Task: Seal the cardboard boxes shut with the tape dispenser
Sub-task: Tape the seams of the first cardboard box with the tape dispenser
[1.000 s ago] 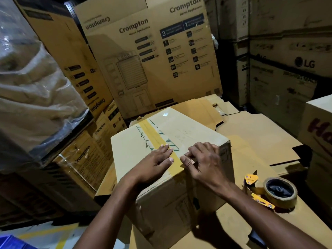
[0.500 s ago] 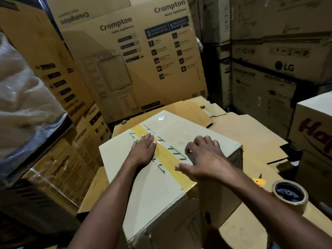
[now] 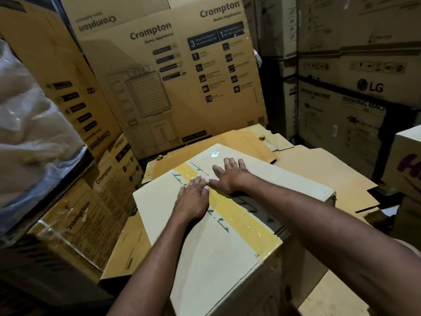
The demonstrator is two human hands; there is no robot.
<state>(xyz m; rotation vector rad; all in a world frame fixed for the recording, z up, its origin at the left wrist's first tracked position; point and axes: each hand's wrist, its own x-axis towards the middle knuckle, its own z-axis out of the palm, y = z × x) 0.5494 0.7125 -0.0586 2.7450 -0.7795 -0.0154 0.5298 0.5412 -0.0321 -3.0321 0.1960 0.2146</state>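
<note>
yellow tape [image 3: 241, 215] ran along the top seam of the cardboard box [image 3: 205, 247] mid-feed, i had left hand [image 3: 192, 199] and right hand [image 3: 231, 176] flat, fingers straight, pressing it, holding nothing, dispenser out of view, so i judged this box nearly sealed.

box [image 3: 205, 252]: tan, green marks | tape strip [image 3: 241, 215]: glossy yellow | Crompton carton [image 3: 159, 92]: brown, navy panel
</note>
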